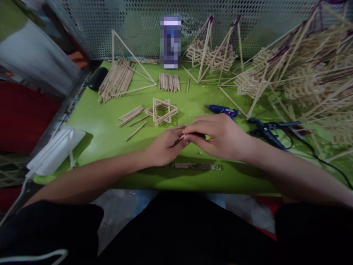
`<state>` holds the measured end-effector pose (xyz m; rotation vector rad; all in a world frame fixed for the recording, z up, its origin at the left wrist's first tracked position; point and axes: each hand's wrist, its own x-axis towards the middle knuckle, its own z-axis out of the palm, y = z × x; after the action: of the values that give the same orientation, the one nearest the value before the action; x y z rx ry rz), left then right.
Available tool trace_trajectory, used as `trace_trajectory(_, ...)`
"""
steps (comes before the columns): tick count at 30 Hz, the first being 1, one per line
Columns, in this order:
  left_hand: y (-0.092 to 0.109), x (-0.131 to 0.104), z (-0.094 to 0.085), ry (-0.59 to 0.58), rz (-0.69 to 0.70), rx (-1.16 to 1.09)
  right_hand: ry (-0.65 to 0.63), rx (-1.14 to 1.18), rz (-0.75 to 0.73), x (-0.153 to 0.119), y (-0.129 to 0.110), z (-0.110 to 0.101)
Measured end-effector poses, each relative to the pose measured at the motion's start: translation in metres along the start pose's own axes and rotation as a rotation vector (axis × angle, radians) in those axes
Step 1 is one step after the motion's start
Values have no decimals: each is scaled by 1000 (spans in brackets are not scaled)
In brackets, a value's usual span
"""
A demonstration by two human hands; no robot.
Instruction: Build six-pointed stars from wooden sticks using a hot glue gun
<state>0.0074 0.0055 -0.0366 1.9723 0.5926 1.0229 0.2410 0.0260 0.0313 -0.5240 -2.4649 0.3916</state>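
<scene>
A thin wooden stick (182, 137) is between the two hands, above the front part of the green table (96, 145). Only a short piece of it shows; its long axis seems to run slantwise, from lower left to upper right, and its ends are hidden by the fingers. The left hand (165, 147) is narrow, with the stick between its bent fingers. The right hand (220, 136) is also narrow, its fingertips close to the stick, but I cannot tell whether they grip it.

Just beyond the hands lies a six-pointed star frame (154, 111) of sticks. To its left, several loose sticks (131, 116) slant in the same direction as the held one. The blue glue gun (223, 111) points its nozzle to the left; it carries a pale label, too small for reading, and a red light. Farther back stands an upright panel (171, 42), pixelated, so any writing on it is unreadable.
</scene>
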Motion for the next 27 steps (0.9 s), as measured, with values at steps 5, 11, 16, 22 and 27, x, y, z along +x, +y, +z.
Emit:
trace_trajectory(5, 4, 0, -1, -10, -55, 55, -3, -4, -5, 1, -2, 0)
trace_trajectory(11, 9, -3, -1, -63, -265, 81, -5, 0, -18, 1, -5, 2)
trace_trajectory(16, 15, 1, -4, -121, -282, -33, 0, -33, -61, 0, -8, 6)
trace_trajectory(22, 17, 7, -5, -201, -347, -173, 2, -106, -103, 0, -9, 8)
trace_trajectory(27, 14, 8, -10, -254, -374, -370, -6, -137, -106, -1, -11, 7)
